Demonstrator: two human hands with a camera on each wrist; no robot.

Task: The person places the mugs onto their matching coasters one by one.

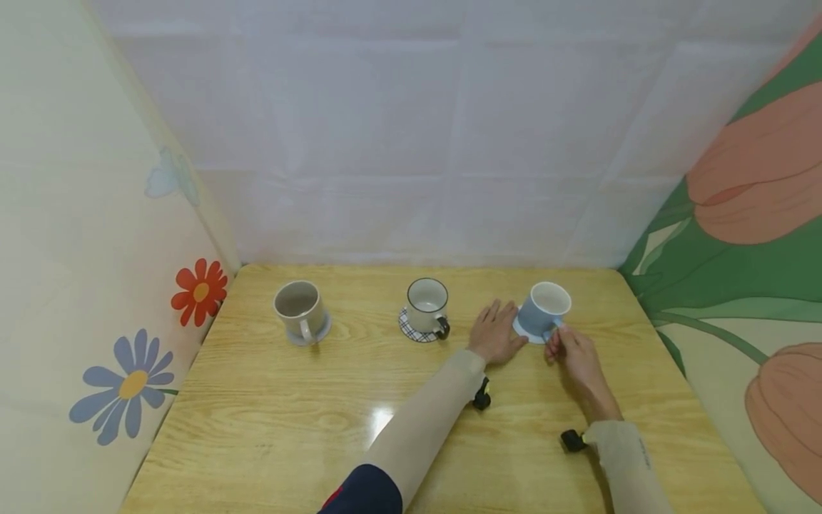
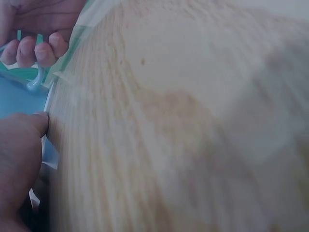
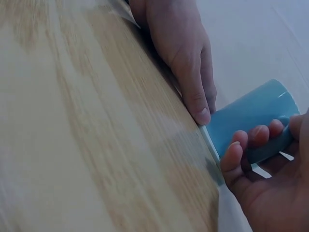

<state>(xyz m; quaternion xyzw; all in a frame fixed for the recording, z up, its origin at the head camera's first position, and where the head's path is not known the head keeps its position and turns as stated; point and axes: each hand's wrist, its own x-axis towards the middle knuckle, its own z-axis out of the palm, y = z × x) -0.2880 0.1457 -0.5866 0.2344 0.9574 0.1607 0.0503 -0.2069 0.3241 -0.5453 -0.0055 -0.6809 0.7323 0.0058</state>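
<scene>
A light blue mug [image 1: 541, 311] with a white inside stands on a pale coaster [image 1: 529, 335] at the right of the table. My right hand [image 1: 576, 359] holds its handle, with the fingers curled round it in the right wrist view [image 3: 270, 174]. To the left of the mug, my left hand [image 1: 496, 334] lies palm down on the table, its thumb at the coaster's edge and its fingers straight. In the left wrist view, the thumb of the left hand [image 2: 19, 159] is close to the blue mug [image 2: 17, 99].
A white mug with a black rim [image 1: 427, 303] stands on a checked coaster [image 1: 411, 330] mid-table. Farther left, a grey-beige mug [image 1: 300, 308] stands on a pale coaster [image 1: 324, 330]. The wooden table [image 1: 276, 414] meets a white cloth [image 1: 385, 143] behind, with flowered cloths at both sides.
</scene>
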